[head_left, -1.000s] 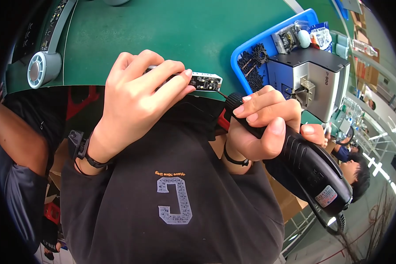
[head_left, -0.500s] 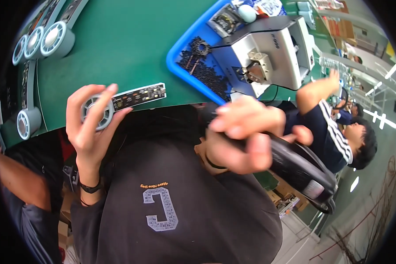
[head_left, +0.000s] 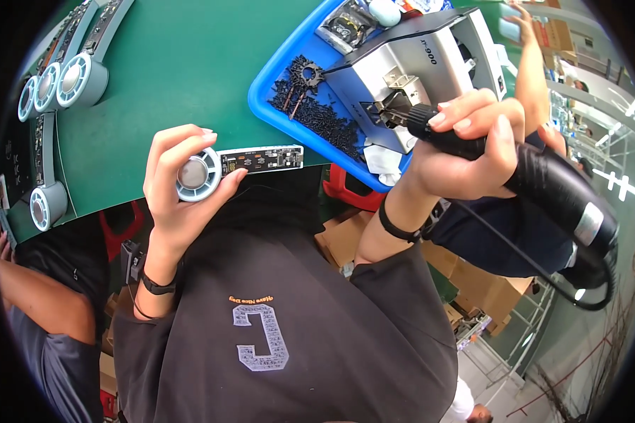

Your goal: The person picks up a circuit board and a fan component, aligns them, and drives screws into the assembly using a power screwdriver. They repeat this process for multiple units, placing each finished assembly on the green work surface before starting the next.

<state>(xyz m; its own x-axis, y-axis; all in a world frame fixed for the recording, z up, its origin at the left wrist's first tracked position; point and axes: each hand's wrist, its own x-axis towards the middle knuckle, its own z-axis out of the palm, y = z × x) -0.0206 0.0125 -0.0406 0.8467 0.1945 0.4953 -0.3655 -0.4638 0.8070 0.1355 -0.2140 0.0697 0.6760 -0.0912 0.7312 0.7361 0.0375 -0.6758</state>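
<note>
My left hand [head_left: 168, 180] grips a light-blue housing [head_left: 264, 159] by its round, slotted end. A dark circuit board lies along its straight arm, which points right. My right hand [head_left: 476, 144] is wrapped round a black electric screwdriver [head_left: 568, 190] with a looped cable at its rear. The screwdriver's front end is at the metal outlet of a silver screw feeder [head_left: 430, 60]; whether its tip touches a screw is too small to tell. Beside the feeder, loose black screws [head_left: 321, 123] lie in a blue tray [head_left: 261, 92].
On the green table [head_left: 169, 77], several similar light-blue housings [head_left: 85, 77] lie at the far left. The tray also holds a clear bag [head_left: 349, 27] and white paper [head_left: 382, 163]. A co-worker's arm [head_left: 533, 77] reaches in at right; another person's arm [head_left: 46, 292] is at left.
My right hand has swung the screwdriver away from my body, up to the screw feeder's outlet. My left hand has shifted right with the housing. At right, the co-worker's arm has moved up.
</note>
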